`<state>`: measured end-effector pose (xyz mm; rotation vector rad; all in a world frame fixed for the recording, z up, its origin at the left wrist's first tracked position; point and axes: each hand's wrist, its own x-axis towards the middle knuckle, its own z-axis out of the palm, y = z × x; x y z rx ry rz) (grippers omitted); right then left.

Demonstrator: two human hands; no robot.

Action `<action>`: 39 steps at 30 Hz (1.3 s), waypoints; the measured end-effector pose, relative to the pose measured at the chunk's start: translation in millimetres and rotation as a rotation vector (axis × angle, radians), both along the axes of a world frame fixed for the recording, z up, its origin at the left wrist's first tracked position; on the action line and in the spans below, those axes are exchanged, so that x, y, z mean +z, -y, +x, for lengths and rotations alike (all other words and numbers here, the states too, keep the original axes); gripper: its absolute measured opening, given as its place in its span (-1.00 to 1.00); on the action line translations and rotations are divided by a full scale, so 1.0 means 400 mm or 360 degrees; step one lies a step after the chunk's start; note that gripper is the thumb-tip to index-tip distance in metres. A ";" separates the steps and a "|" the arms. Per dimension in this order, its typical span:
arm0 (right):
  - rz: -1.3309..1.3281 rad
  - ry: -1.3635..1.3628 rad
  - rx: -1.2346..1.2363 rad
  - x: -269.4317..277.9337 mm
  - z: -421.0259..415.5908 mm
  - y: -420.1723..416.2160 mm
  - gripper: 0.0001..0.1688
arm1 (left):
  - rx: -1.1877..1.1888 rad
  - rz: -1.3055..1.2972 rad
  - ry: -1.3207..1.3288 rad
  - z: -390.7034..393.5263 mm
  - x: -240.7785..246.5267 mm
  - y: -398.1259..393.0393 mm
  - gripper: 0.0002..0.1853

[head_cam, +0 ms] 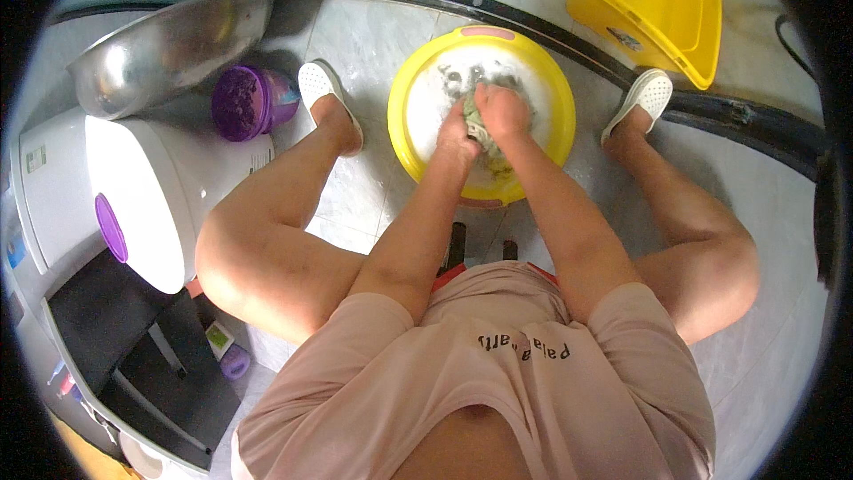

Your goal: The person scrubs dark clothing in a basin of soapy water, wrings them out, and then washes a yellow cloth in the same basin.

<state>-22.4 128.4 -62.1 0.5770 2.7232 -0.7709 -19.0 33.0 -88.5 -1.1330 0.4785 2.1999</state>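
Note:
A round yellow plastic basin (398, 117) stands on the tiled floor between my feet, with white suds and water in it. Over the basin, my left hand (457, 128) and my right hand (501, 112) are closed around a bunched, wet, greenish cloth (474, 121). The two hands are close together, right hand a little farther forward. Part of the cloth is hidden under the fingers. Dark patches of water show through the foam beyond the hands.
At the left are a purple tub (240, 103), a large metal bowl (166, 47) tilted on its side, a white container (133, 200) and a dark rack (100, 320). A yellow bin (653, 7) lies beyond a black door track (566, 43). White clogs are on my feet.

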 end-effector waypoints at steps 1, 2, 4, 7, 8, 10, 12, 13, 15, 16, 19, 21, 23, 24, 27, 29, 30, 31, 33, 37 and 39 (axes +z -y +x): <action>-0.0028 0.0024 -0.0063 -0.019 -0.006 -0.011 -0.45 | -0.0004 -0.0025 0.0055 -0.006 0.016 0.001 -0.60; -0.0056 0.0047 -0.0126 -0.042 -0.011 -0.025 -0.45 | -0.0005 -0.0036 0.0013 -0.017 0.032 0.000 -0.60; -0.0077 -0.0016 -0.0182 -0.160 0.005 -0.096 -0.47 | -0.0027 -0.0067 -0.0064 -0.029 0.071 0.011 -0.61; -0.0237 0.0133 -0.0568 -0.128 0.004 -0.127 -0.55 | -0.0228 -0.0690 -0.0132 -0.038 -0.008 0.066 -0.60; -0.0311 0.0222 -0.0758 -0.094 0.006 -0.129 -0.58 | -0.0344 -0.0879 -0.0090 -0.035 -0.028 0.086 -0.58; -0.0561 0.0139 -0.0877 -0.112 0.035 -0.101 -0.62 | -0.0368 -0.0729 0.0046 -0.015 -0.081 0.098 -0.61; -0.1124 0.0299 -0.0856 -0.047 0.059 -0.074 -0.62 | -0.0324 -0.0461 0.0222 0.003 -0.134 0.103 -0.61; -0.1556 0.0495 -0.0783 0.054 0.064 -0.061 -0.63 | -0.0242 -0.0327 0.0177 0.008 -0.131 0.095 -0.60; -0.1411 0.0266 -0.0047 0.110 0.094 -0.024 -0.66 | -0.0103 -0.0064 0.0087 0.010 -0.080 0.070 -0.58; -0.1169 0.0087 0.0057 0.142 0.121 0.014 -0.69 | -0.0150 -0.0021 0.0070 -0.002 -0.025 0.067 -0.58; -0.0463 -0.0334 0.0497 0.272 0.147 0.124 -0.70 | -0.0265 0.0604 -0.0441 0.003 -0.082 0.111 -0.59; -0.0253 -0.0326 0.0403 0.256 0.130 0.139 -0.63 | -0.0264 0.0306 -0.0464 -0.017 0.022 0.079 -0.63; -0.0110 -0.0128 0.0297 0.168 0.081 0.143 -0.58 | -0.0037 0.0466 -0.0821 0.026 -0.069 0.070 -0.63; -0.0028 -0.0134 0.0247 0.105 0.056 0.131 -0.59 | 0.0317 0.1041 -0.0279 0.035 -0.123 0.063 -0.61; 0.0182 0.0015 0.0173 0.026 -0.016 0.074 -0.57 | 0.0260 0.0752 0.0041 0.035 -0.100 0.031 -0.56; 0.0146 0.0119 0.0015 -0.027 -0.034 0.050 -0.56 | -0.0007 0.0213 -0.0086 0.017 -0.019 0.013 -0.55; 0.0128 0.0170 -0.0063 -0.054 -0.038 0.038 -0.56 | -0.0047 0.0048 -0.0047 0.010 0.019 0.009 -0.56; 0.0081 0.0173 -0.0101 -0.082 -0.039 0.019 -0.55 | -0.0075 -0.0118 -0.0007 0.007 0.037 0.014 -0.56; -0.0018 0.0181 -0.0175 -0.123 -0.026 -0.031 -0.52 | 0.0002 -0.0153 -0.0129 -0.023 0.002 0.033 -0.60; -0.0267 0.0134 -0.0748 -0.150 0.005 -0.115 -0.44 | -0.0263 -0.0751 -0.0108 -0.059 -0.005 0.090 -0.63; -0.0299 -0.0167 -0.1038 -0.206 0.038 -0.113 -0.47 | -0.0351 -0.0797 0.0036 -0.044 -0.002 0.088 -0.58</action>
